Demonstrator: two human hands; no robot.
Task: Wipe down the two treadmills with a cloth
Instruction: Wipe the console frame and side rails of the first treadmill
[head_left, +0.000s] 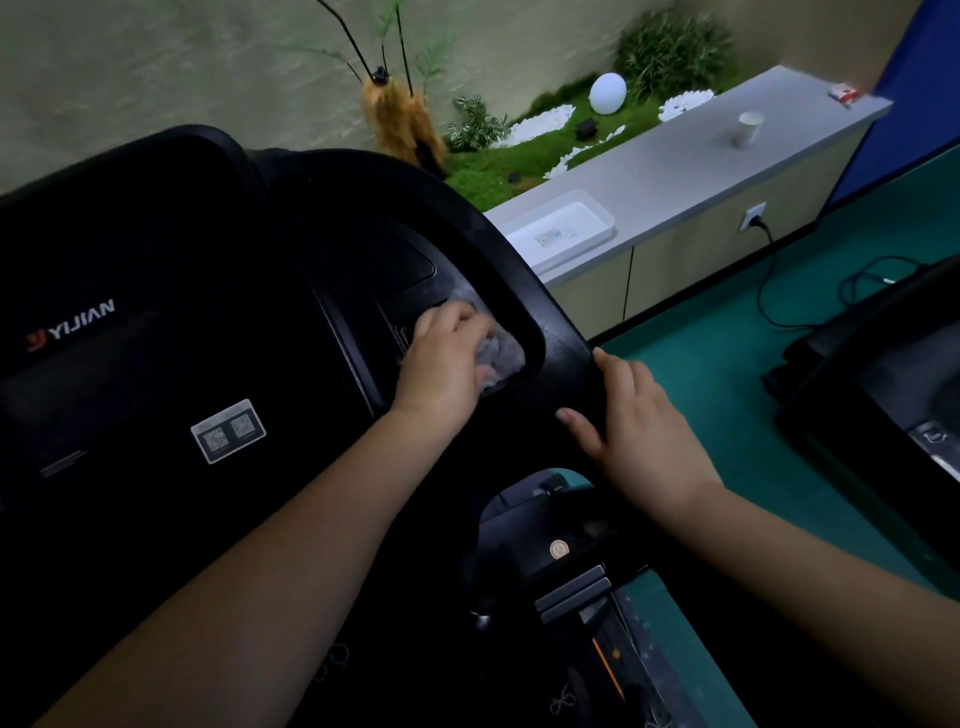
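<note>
Cloth: grey, in the right recess of the treadmill console.
Left hand: fingers curled, gripping the cloth.
Right hand: fingers straight, resting on the console rim.

head cam | looks forward and down | close over treadmill console | single view

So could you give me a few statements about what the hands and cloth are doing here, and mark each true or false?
1. The left hand holds the grey cloth against the treadmill console. True.
2. The right hand holds a second cloth. False: it rests with straight fingers on the console's rim, holding nothing.
3. A paper cup stands on the grey counter. True.
4. The floor is red. False: it is green.
</note>
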